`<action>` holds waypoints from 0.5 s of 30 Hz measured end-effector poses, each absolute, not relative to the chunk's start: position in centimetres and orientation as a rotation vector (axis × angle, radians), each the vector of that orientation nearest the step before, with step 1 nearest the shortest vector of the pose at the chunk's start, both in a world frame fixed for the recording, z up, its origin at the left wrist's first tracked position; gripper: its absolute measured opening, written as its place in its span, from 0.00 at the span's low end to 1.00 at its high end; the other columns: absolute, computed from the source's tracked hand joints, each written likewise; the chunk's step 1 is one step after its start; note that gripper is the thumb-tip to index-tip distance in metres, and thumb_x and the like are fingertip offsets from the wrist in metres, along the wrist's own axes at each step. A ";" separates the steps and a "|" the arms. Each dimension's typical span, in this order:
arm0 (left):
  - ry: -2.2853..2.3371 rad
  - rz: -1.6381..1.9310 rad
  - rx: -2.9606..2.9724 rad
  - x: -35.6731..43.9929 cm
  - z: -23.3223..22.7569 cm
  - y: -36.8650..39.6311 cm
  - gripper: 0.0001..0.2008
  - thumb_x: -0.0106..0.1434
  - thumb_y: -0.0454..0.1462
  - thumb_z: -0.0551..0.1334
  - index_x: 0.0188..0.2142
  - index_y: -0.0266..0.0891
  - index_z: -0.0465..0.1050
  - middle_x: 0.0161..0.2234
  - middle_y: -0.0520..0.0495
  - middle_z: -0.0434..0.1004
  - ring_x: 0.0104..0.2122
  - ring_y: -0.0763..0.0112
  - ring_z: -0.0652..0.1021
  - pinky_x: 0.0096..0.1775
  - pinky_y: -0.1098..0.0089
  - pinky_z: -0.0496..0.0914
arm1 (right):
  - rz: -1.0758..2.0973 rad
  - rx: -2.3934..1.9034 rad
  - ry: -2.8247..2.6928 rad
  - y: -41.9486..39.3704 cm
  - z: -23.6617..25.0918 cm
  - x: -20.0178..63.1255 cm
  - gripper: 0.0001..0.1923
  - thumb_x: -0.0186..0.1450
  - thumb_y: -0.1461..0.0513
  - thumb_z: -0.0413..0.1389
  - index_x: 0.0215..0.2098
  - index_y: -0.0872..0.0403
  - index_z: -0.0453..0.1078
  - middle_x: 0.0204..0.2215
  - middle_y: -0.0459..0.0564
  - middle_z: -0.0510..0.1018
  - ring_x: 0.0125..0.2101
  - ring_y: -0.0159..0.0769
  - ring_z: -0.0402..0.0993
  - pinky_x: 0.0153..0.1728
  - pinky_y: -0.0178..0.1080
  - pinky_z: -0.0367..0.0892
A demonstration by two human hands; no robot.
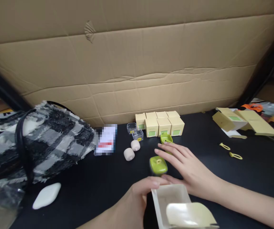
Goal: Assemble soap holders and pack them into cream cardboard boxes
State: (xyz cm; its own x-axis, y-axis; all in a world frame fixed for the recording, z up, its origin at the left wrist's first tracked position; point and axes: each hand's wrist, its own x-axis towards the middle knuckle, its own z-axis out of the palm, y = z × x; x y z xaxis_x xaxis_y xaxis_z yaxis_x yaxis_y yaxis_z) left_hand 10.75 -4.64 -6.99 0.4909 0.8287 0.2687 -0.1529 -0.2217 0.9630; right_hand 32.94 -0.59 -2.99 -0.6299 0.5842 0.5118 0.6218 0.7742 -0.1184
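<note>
My left hand (140,194) grips the edge of a small pale yellow carton (159,203), its top flap up and its white inside in view. Just past the carton stands a small clear container with a green lid (158,164) and a pale yellow loop on top. My right hand (187,165) is open beside it, fingers apart and thumb low near its right side; whether they touch I cannot tell. Behind my right fingers is a loose green lid (166,138), partly hidden. Two whitish rounded pieces (129,154) and two clear cups (137,135) lie to the left.
Several closed yellow cartons (164,125) stand at the back against a cardboard wall (137,63). On the right are opened cartons (232,121) and two yellow loops (235,156). A plaid bag (56,136), a packet (106,140) and a white rounded object (46,195) are left.
</note>
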 end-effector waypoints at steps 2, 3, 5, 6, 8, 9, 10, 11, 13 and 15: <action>0.513 0.955 1.825 10.9 -7.2 -4.3 0.30 0.49 0.46 0.72 0.50 0.49 0.64 0.50 0.40 0.74 0.49 0.51 0.75 0.51 0.51 0.67 | -0.081 -0.876 -2.481 -0.1 -3.4 32.7 0.28 0.66 0.59 0.56 0.62 0.54 0.57 0.59 0.61 0.67 0.59 0.52 0.61 0.52 0.56 0.65; 0.481 0.936 1.961 10.9 -7.1 -4.1 0.32 0.51 0.43 0.72 0.53 0.50 0.61 0.52 0.40 0.73 0.51 0.51 0.73 0.51 0.52 0.67 | -0.040 -0.864 -2.484 0.1 -3.4 32.6 0.27 0.66 0.60 0.57 0.62 0.55 0.58 0.58 0.61 0.68 0.59 0.52 0.62 0.53 0.56 0.64; 0.474 0.917 2.133 10.8 -6.8 -3.8 0.39 0.51 0.39 0.72 0.57 0.52 0.54 0.55 0.39 0.68 0.53 0.50 0.70 0.51 0.53 0.67 | 0.068 -0.844 -2.465 0.0 -3.4 32.5 0.23 0.65 0.62 0.57 0.58 0.54 0.62 0.54 0.59 0.72 0.56 0.49 0.66 0.54 0.54 0.63; 0.476 0.913 2.182 10.7 -6.7 -3.7 0.41 0.50 0.39 0.72 0.58 0.53 0.52 0.56 0.39 0.67 0.53 0.50 0.70 0.51 0.54 0.67 | 0.116 -0.842 -2.450 -0.1 -3.2 32.5 0.20 0.65 0.63 0.58 0.55 0.54 0.64 0.52 0.57 0.74 0.55 0.47 0.68 0.54 0.53 0.64; 0.479 0.887 2.237 10.6 -6.5 -3.6 0.43 0.48 0.41 0.74 0.58 0.52 0.50 0.54 0.39 0.66 0.51 0.50 0.70 0.50 0.55 0.67 | 0.174 -0.860 -2.416 -0.5 -2.8 32.7 0.16 0.64 0.65 0.58 0.49 0.53 0.66 0.47 0.54 0.77 0.50 0.45 0.71 0.51 0.50 0.67; 0.476 0.883 2.248 10.6 -6.4 -3.6 0.43 0.47 0.42 0.74 0.57 0.51 0.51 0.52 0.39 0.66 0.50 0.51 0.71 0.50 0.56 0.67 | 0.178 -0.883 -2.398 -0.6 -2.5 32.8 0.14 0.63 0.66 0.59 0.47 0.52 0.66 0.45 0.53 0.77 0.48 0.44 0.73 0.48 0.49 0.69; 0.471 0.886 2.255 10.6 -6.3 -3.6 0.43 0.47 0.42 0.74 0.56 0.51 0.51 0.50 0.40 0.66 0.49 0.51 0.72 0.49 0.57 0.68 | 0.197 -0.913 -2.371 -0.8 -2.3 32.8 0.13 0.63 0.66 0.59 0.46 0.52 0.66 0.44 0.53 0.77 0.47 0.44 0.73 0.47 0.48 0.70; 0.477 0.887 2.257 10.6 -6.2 -3.7 0.42 0.47 0.42 0.74 0.55 0.51 0.51 0.48 0.41 0.66 0.47 0.52 0.72 0.47 0.58 0.69 | 0.239 -0.940 -2.332 -0.9 -2.0 32.9 0.13 0.62 0.66 0.59 0.45 0.52 0.65 0.44 0.53 0.77 0.46 0.44 0.74 0.45 0.48 0.71; 0.522 0.895 2.237 10.8 -5.7 -3.9 0.40 0.49 0.40 0.73 0.55 0.51 0.50 0.46 0.42 0.65 0.46 0.54 0.73 0.45 0.61 0.70 | 0.397 -0.961 -2.206 -0.9 -1.5 33.0 0.13 0.63 0.64 0.58 0.45 0.51 0.64 0.43 0.52 0.76 0.44 0.42 0.74 0.44 0.45 0.72; 0.567 0.921 2.188 10.9 -5.4 -4.2 0.38 0.52 0.39 0.72 0.54 0.52 0.49 0.48 0.42 0.66 0.46 0.55 0.74 0.44 0.61 0.70 | 0.633 -0.927 -2.018 -1.0 -1.2 32.8 0.13 0.64 0.62 0.58 0.46 0.49 0.63 0.44 0.50 0.74 0.46 0.40 0.74 0.45 0.43 0.73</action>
